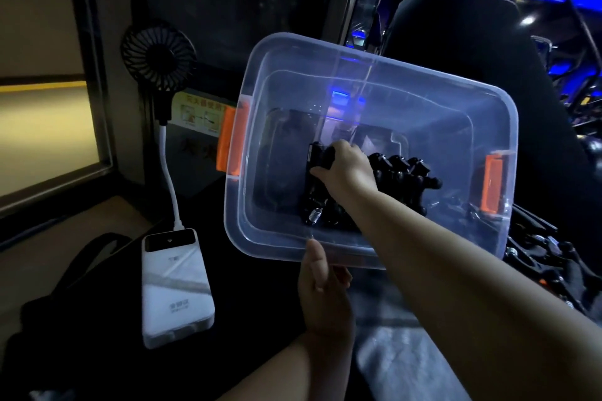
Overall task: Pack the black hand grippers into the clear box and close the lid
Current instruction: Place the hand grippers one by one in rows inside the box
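Observation:
The clear box (273,231) with orange side latches is tilted toward me, lid off. My left hand (322,286) grips its near rim from below, thumb on the edge. My right hand (345,169) reaches inside the box and is closed around a black hand gripper (314,192) with a metal spring at its lower end. Several more black hand grippers (407,176) lie on the box floor to the right of that hand. Further black hand grippers (547,254) sit in a heap outside the box at the right. The lid is not in sight.
A white power bank (176,286) lies at the left with a black clip fan (158,55) plugged in on a white stalk. A black bag (65,312) sits at the lower left. A dark chair back (472,42) stands behind the box.

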A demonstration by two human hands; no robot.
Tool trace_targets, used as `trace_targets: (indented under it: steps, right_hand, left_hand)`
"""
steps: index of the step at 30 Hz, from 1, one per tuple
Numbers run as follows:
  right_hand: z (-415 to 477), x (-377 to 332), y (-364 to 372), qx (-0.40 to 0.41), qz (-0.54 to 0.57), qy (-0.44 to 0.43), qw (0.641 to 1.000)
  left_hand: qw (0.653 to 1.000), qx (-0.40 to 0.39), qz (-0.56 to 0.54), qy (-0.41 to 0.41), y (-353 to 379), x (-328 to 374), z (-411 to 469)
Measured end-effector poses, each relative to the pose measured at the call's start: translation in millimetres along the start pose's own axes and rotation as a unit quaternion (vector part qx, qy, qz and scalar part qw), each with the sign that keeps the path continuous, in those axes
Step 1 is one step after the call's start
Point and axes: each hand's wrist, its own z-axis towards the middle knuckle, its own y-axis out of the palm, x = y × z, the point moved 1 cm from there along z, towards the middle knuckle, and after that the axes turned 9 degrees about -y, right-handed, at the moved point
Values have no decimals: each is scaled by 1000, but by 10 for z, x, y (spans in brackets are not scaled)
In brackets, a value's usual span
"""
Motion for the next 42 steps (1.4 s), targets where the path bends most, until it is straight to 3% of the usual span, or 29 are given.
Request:
trace_targets:
  steps: [5, 12, 18, 26, 35, 42]
  right_hand:
    - [43, -18, 53, 1, -210, -73, 975]
    - [-17, 90, 174, -127, -256, -74, 955]
    - [-17, 45, 212, -154, -306, -57, 938]
    - [15, 36, 301, -123, -341, -60, 930]
    - [-20, 82, 204, -124, -297, -92, 942]
    - [-75, 206, 34, -129, -221, -82, 963]
  left_hand:
    - [1000, 10, 10, -6, -18, -26, 19]
    - [999, 22, 27, 13, -17, -39, 12]
    - [999, 3, 45, 15, -32, -50, 24]
    - [999, -34, 18, 32, -29, -16, 20]
    - [998, -28, 38, 45, -20, 24, -2]
    - [994, -44, 100, -16, 5, -20, -4]
